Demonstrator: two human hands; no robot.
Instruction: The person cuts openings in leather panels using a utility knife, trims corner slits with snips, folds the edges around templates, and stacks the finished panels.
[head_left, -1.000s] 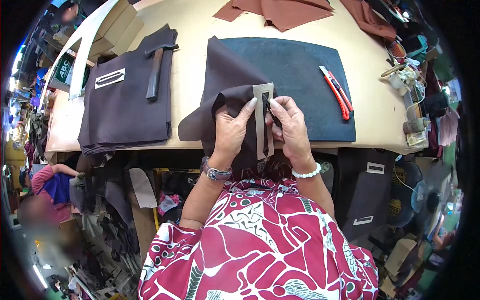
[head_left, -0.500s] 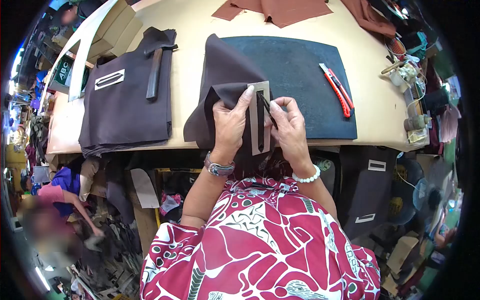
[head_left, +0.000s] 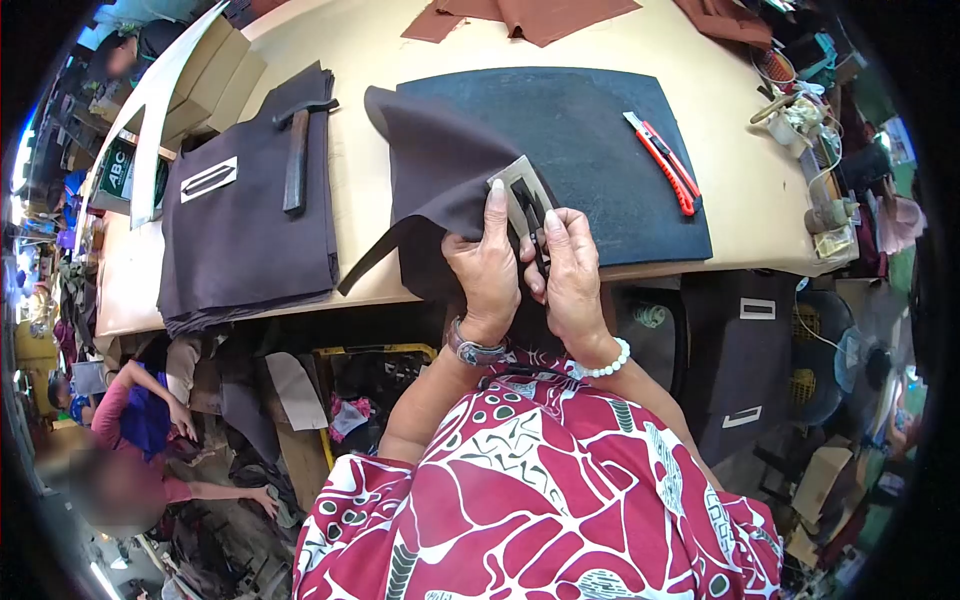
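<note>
My left hand (head_left: pixel 484 277) grips a dark brown fabric piece (head_left: pixel 440 165), thumb pressed on a beige rectangular frame (head_left: pixel 541 182) with a long slot. The fabric's far corner drapes over the black cutting mat (head_left: pixel 590 140). My right hand (head_left: pixel 572 280) is closed around small black scissors (head_left: pixel 533 240), their dark points at the slot; the fingers partly hide them. Both hands are close together at the table's near edge. A red utility knife (head_left: pixel 664 165) lies on the mat to the right.
Left on the table (head_left: pixel 365 240) is a stack of dark fabric (head_left: pixel 250 245) with a hammer (head_left: pixel 297 160) and a slotted pale strip (head_left: pixel 210 180) on top. Rust-coloured cloth (head_left: pixel 550 15) lies at the back. Another person's arm (head_left: pixel 230 492) reaches low at the left.
The fabric and frame have tilted, the frame's lower end now hidden behind my hands. My right hand has moved lower, nearer the left. The person at the left has stretched out an arm.
</note>
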